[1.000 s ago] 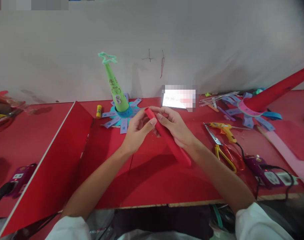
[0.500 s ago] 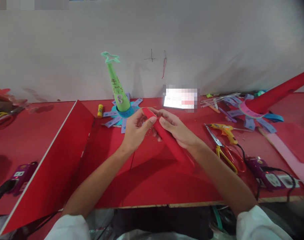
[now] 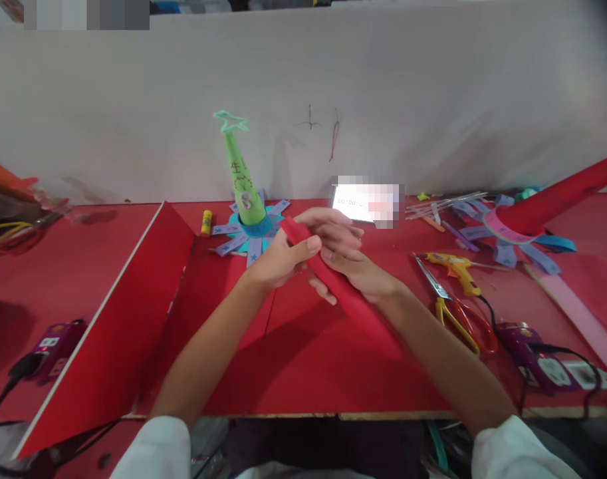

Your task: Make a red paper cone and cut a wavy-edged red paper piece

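Note:
Both hands are on a red rolled sheet [image 3: 356, 306], a narrow tube slanting from upper left to lower right above the table. My left hand [image 3: 286, 259] is closed around its upper end, the thumb pressed along the top. Against the tube's right side lies my right hand [image 3: 370, 273], its fingers curled over it close to the left thumb. Some fingers overlap behind and under the roll, so their exact places are partly hidden. Beyond the left hand stands a green paper cone hat [image 3: 243, 179] with a blue band, purple strips and a pipe-cleaner star.
A red upright panel [image 3: 118, 319] stands at left, near a yellow glue stick [image 3: 206, 223]. At right lie scissors [image 3: 440, 293], a yellow glue gun [image 3: 455, 266], a purple power socket [image 3: 532, 359] and a red cone hat [image 3: 557, 193]. A lit phone [image 3: 353, 201] leans at the back wall.
The view has shifted slightly, moving the scene right and down. Around the red roll, the fingers have changed position, with some now stretched behind it. Both hands remain on it.

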Motion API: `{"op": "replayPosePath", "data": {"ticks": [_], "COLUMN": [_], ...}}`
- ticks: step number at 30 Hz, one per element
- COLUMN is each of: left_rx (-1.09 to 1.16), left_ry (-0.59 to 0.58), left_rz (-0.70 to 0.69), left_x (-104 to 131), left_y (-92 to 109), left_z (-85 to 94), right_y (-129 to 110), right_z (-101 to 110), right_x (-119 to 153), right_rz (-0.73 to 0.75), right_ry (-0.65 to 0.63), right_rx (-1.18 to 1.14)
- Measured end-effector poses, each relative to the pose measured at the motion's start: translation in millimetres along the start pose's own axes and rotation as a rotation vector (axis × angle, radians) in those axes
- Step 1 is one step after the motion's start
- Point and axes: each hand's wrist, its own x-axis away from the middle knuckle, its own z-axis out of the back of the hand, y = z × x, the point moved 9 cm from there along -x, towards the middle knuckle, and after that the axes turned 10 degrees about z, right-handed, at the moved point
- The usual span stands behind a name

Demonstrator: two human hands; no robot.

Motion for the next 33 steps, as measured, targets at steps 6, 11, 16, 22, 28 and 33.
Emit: {"op": "replayPosePath", "data": {"ticks": [6,11,16,22,28,33], "left_rx": [0.069,0.328,0.602,0.683,0.633,0.613], "left_ry": [0.12,0.188,0.339,0.345,0.192,0.336], "left_rz": [-0.142,-0.151,-0.1,-0.093,-0.032,-0.044], "left_x": [-12,-14,-11,-8,-9,-9], "left_y": [16,10,-4,0,-9,-12], "left_z": [-4.9,-0.4,-1.6,-13.6,-32.5,-24.7], "right_y": [0,27,26,22,33,15], "right_z": [6,22,46,44,35,41], "right_x": [20,60,71,69,75,69], "right_rz": [0.02,-0.167,-0.202,-0.176,-0.176,-0.093], "right_ry": [-0.036,-0.121,-0.013,0.031,-0.042,0.063], "right_rx": [-0.068,0.101,0.394,0.388,0.221,0.621]}}
